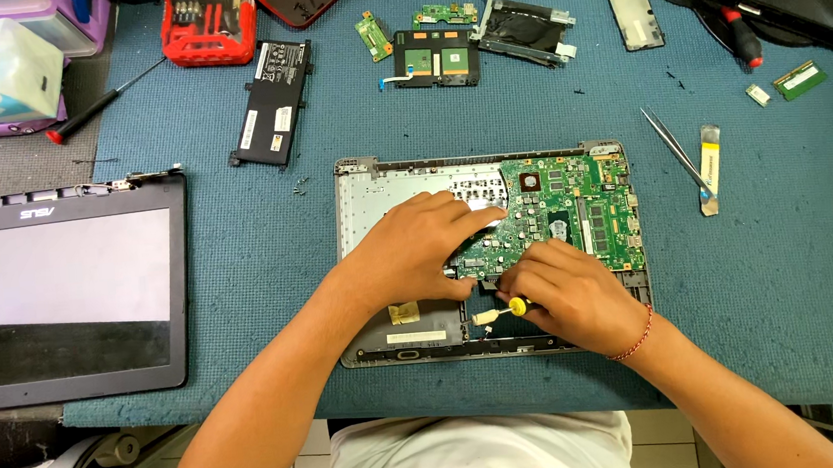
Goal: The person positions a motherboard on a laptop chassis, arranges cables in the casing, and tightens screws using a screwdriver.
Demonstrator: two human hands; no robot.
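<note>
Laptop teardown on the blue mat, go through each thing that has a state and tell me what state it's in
Laptop base: opened, internals exposed.
Green motherboard: sitting in the base.
Left hand: resting on the board's left edge.
Right hand: gripping a small yellow-capped screwdriver.
Screen panel: detached, lying face up, dark.
Battery: removed, flat on the mat.
Tweezers: lying unused.
Red bit case: open.
</note>
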